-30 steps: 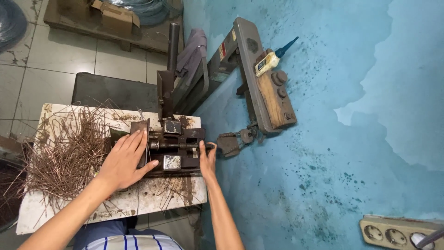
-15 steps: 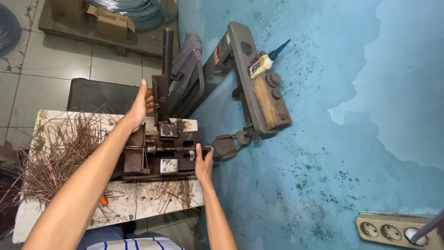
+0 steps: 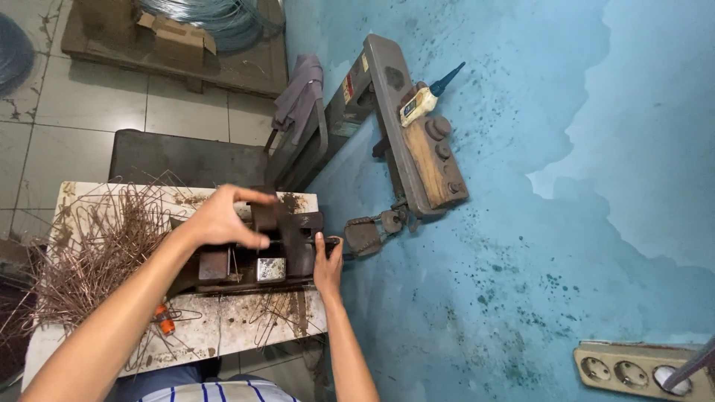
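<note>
A rusty metal bending jig (image 3: pixel 287 249) is bolted to a worn white bench (image 3: pixel 223 331). My left hand (image 3: pixel 223 219) is above the jig's middle, with its fingers curled around the dark lever handle, now low over the jig. My right hand (image 3: pixel 328 260) grips the jig's right end, thumb on top, close to the blue wall. A big heap of thin bent rusty wires (image 3: pixel 97 246) lies on the bench to the left of the jig, under my left forearm. A few loose wires hang over the bench's front edge.
A small orange object (image 3: pixel 164 321) lies on the bench. A metal arm with a wooden block (image 3: pixel 428 160), a blue-tipped bottle (image 3: pixel 428 97) and a clamp (image 3: pixel 369 234) hang on the wall. A grey cloth (image 3: pixel 298 89), wire coils (image 3: pixel 216 18), a cardboard box (image 3: pixel 175 41) and a power strip (image 3: pixel 640 365) are around.
My left hand left the jig, reached up to the upright lever, and has now come down toward me over the jig with the lever. My right hand stayed at the jig's right end.
</note>
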